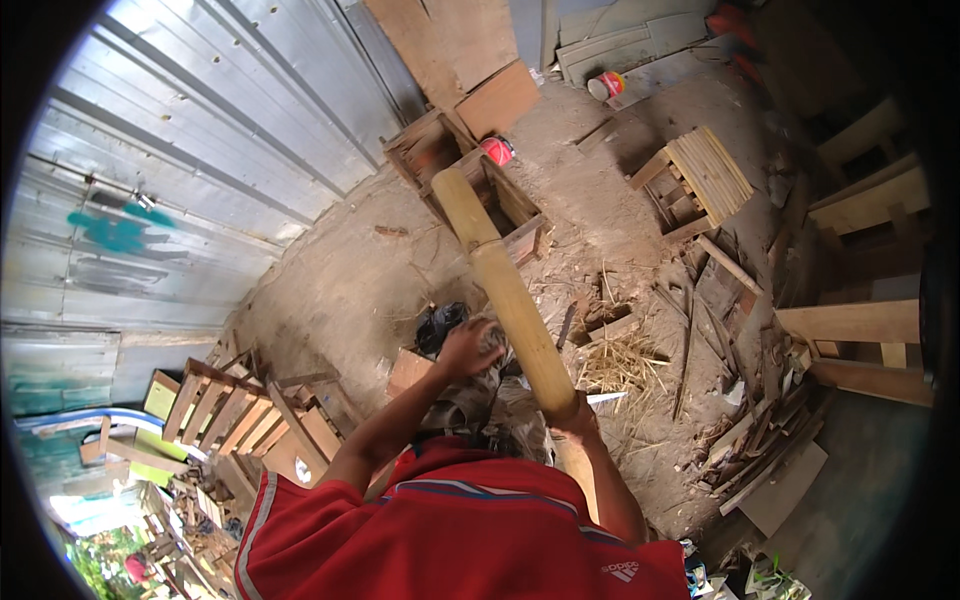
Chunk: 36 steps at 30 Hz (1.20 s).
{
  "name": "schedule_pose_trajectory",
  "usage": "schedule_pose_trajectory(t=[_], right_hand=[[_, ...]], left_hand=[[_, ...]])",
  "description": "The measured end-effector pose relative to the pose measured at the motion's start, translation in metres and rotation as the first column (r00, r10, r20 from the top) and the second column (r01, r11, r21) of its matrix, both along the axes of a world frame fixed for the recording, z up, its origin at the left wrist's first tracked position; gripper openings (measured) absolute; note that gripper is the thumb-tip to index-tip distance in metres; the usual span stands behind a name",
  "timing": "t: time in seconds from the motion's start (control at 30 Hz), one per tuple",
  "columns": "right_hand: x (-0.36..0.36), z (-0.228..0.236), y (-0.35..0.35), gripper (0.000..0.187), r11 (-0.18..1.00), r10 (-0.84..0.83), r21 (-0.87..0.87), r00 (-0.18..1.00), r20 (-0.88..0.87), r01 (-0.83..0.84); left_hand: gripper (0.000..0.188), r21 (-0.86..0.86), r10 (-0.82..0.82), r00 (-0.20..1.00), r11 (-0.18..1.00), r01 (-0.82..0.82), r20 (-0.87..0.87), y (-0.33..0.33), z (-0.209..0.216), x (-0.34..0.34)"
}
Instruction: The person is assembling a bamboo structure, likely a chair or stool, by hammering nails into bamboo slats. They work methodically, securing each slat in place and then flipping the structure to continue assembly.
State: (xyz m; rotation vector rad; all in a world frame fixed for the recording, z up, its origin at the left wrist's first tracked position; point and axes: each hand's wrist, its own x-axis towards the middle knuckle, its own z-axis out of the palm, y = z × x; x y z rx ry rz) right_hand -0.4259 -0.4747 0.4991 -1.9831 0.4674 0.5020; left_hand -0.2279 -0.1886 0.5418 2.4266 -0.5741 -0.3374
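A thick, pale yellow bamboo pole (512, 300) slants from my body away toward the upper left, with a node ring partway along it. My right hand (574, 418) is wrapped round its near part. Just left of the pole is my left hand (468, 350), somewhat smeared by motion. Its fingers are curled on a small grey-brown wad (492, 338), whose kind I cannot make out. Whether the wad touches the bamboo is unclear. Beyond my left hand lies a crumpled black plastic bag (440, 326) on the ground.
Past the pole's far end stands an open wooden box (520, 200) with a red container (497, 150). A small slatted stool (705, 180) is at the far right. Straw (625, 365) and scrap wood (760, 450) lie to the right, wooden slats (230, 415) to the left, by a metal wall (190, 180).
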Motion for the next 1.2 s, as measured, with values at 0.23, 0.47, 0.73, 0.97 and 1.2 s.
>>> schedule_pose_trajectory(t=[0.23,0.47,0.73,0.97,1.2], right_hand=[[-0.049,0.0,-0.02,0.103,0.996,0.005,-0.083,0.997,-0.074,-0.012],[-0.086,0.0,-0.025,0.11,0.992,-0.002,-0.122,0.994,-0.111,-0.011],[-0.055,0.008,-0.002,0.109,0.952,0.037,-0.293,0.981,-0.19,-0.092],[0.052,0.055,0.027,0.105,0.872,0.083,-0.431,0.937,-0.339,-0.233],[0.109,0.063,0.031,0.102,0.847,0.118,-0.464,0.943,-0.312,-0.26]], left_hand=[[0.055,-0.165,0.494,0.865,0.849,-0.502,-0.087,0.074,-0.005,0.008],[0.044,-0.128,0.463,0.882,0.873,-0.471,-0.09,0.068,0.022,0.01],[0.045,-0.16,0.422,0.89,0.88,-0.448,-0.17,0.074,0.019,0.045],[0.053,-0.19,0.483,0.815,0.81,-0.555,-0.322,0.088,-0.027,0.162],[0.082,-0.003,0.59,0.746,0.784,-0.621,-0.31,0.126,-0.097,0.346]])
